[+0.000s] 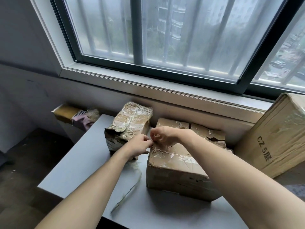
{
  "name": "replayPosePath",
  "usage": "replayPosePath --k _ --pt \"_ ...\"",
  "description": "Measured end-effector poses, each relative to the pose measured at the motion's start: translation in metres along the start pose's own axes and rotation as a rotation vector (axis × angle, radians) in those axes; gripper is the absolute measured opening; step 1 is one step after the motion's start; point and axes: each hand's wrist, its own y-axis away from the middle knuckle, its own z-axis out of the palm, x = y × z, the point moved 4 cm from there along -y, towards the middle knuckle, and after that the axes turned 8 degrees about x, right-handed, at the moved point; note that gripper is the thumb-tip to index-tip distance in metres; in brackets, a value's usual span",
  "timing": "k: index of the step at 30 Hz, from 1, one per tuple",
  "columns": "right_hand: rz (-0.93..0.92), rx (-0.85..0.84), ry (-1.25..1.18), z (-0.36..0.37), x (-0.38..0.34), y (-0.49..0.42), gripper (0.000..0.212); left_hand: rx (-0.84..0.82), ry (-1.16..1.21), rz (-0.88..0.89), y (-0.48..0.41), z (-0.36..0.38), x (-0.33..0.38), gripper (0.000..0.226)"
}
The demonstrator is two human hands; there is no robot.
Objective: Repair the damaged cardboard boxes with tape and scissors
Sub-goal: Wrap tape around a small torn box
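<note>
A worn cardboard box (175, 176) with clear tape over its top stands on the grey table (82, 162) in front of me. My left hand (140, 145) and my right hand (162, 135) meet at its far left top corner. Both pinch the frayed clear tape (158, 150) there with curled fingers. A loose strip of clear tape (130, 187) hangs down over the table left of the box. A second crushed, taped box (130, 123) stands behind my left hand. No tape roll or scissors show.
More torn boxes (206, 133) sit behind the near one under the window sill (165, 90). A large carton printed CZ5 (272, 138) leans at the right. The table's left edge drops to a dark floor (24, 162).
</note>
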Motion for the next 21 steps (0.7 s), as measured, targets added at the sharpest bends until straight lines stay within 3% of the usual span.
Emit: replayPosePath --k 3,5,9,21 --pt "-0.017 -0.012 0.037 0.001 -0.001 -0.003 0.022 0.069 0.045 0.011 0.007 -0.005 0.0 0.017" --pt "-0.039 -0.026 0.11 0.001 -0.003 -0.005 0.022 0.072 0.025 0.022 0.011 -0.005 -0.001 0.033" --pt "-0.045 0.008 0.166 -0.004 -0.003 -0.012 0.012 0.057 -0.449 0.092 0.018 0.005 0.005 0.08" --pt "-0.079 0.051 0.221 -0.003 0.007 -0.024 0.008 0.323 -0.545 0.073 0.016 0.023 0.001 0.05"
